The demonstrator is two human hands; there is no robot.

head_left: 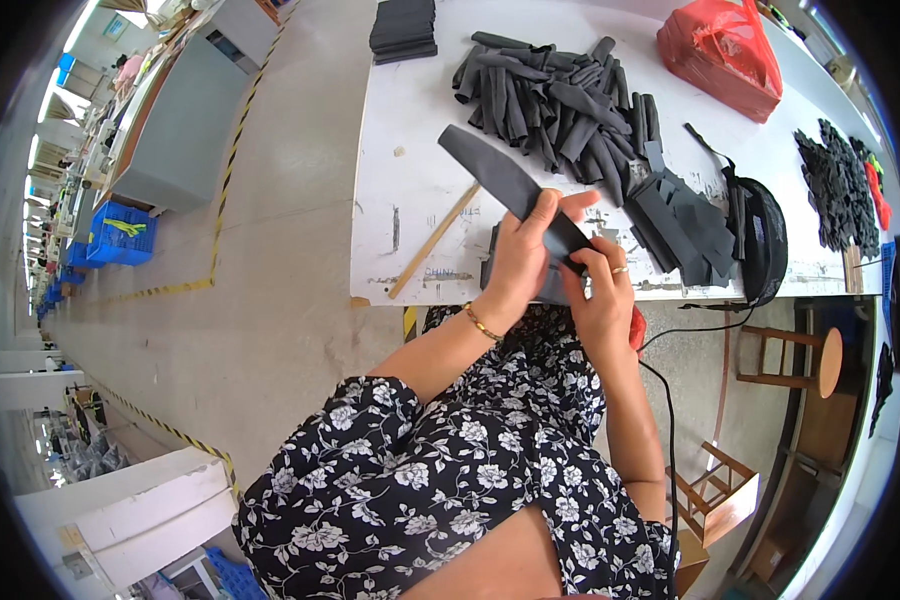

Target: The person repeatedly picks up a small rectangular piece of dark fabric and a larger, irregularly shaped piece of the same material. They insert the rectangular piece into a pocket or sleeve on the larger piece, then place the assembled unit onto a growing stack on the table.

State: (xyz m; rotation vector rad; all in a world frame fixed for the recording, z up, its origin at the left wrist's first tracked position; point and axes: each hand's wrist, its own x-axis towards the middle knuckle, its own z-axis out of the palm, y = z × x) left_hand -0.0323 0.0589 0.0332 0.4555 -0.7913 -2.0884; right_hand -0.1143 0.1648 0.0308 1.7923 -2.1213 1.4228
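Note:
A long dark grey fabric strip [495, 172] is held between my two hands above the table's near edge. My left hand [525, 245] grips its middle, the thumb pressed on top. At the strip's near end, my right hand [600, 285] pinches with thumb and fingers. Under my hands, more dark pieces [552, 288] lie at the table edge, partly hidden. Beyond is a heap of rolled dark fabric tubes [560, 100]. To the right of my hands lies a spread stack of flat dark strips [682, 225].
A wooden stick [433, 243] lies on the white table [395, 130]. A neat dark stack [403, 30] sits at the far left, a red plastic bag [722, 60] far right. A black mesh bag [760, 240] rests at the right edge; a black cable [667, 400] hangs beside me. Wooden stools [795, 362] stand right.

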